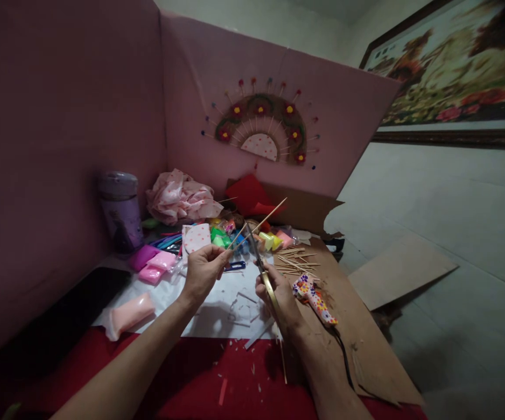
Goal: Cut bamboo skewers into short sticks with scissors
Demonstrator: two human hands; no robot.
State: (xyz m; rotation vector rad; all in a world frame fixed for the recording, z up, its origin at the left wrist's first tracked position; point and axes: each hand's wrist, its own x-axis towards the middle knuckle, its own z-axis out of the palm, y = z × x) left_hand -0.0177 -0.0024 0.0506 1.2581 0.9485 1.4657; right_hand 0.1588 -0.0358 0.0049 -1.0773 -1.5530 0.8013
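Between the thumb and fingers of my left hand are thin bamboo skewers, pointing up and to the right. My right hand is closed on a pair of scissors with gold-coloured handles. The scissor blades point upward and cross the skewers just beyond my left fingertips. Whether they touch the wood is too fine to tell. A loose pile of bamboo sticks lies on cardboard to the right of the scissors. Near my right wrist rests a flower-patterned glue gun with a black cord.
Pink clay packets, a peach packet and a purple tumbler stand left. Crumpled dotted cloth lies behind. A decorated half-circle fan piece hangs on the pink panel. Paper scraps litter the white sheet.
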